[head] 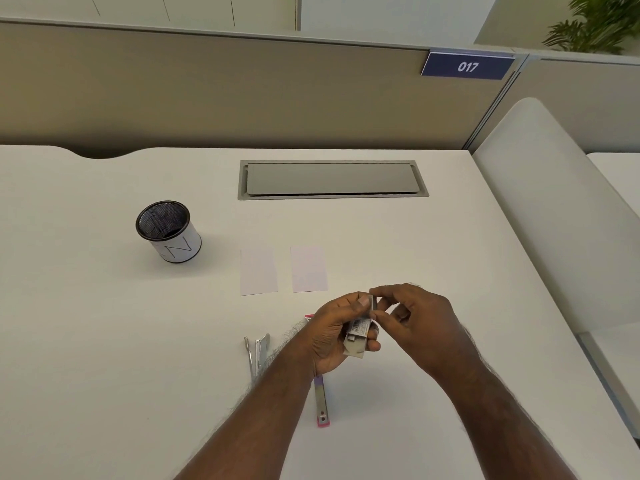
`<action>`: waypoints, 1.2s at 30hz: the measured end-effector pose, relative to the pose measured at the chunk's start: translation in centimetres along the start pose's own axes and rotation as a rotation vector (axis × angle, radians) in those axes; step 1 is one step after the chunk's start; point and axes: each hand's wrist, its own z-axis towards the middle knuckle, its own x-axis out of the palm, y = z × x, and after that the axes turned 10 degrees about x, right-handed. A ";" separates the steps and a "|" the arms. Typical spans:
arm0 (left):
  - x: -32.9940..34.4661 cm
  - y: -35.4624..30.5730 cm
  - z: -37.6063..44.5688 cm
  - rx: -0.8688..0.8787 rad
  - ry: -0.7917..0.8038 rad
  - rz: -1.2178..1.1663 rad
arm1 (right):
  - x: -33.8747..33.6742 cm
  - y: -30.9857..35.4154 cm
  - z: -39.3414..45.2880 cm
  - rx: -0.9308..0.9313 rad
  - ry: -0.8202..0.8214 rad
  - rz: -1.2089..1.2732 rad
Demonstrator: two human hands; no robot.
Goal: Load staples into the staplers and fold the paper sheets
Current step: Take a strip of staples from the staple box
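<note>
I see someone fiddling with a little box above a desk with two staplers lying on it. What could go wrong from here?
The left hand holds the small staple box in mid-air while the right hand pinches at its top end; a slip could drop staples onto the desk. The pink stapler lies partly hidden under the left forearm, so it might get nudged. The silver stapler lies open close by and could be knocked too.

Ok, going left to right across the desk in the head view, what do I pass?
Pen cup → silver stapler → left hand holding the staple box → right hand pinching at the box's top. The pink stapler and the two paper sheets overlap these, so they are left out.
</note>
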 end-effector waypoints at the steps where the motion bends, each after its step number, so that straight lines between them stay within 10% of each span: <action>1: 0.0 0.0 0.0 -0.004 -0.004 -0.013 | -0.1 -0.1 0.1 0.015 0.002 0.002; 36: 2.3 -1.4 0.5 0.085 -0.287 -0.111 | -1.1 2.1 -2.3 -0.073 0.132 -0.360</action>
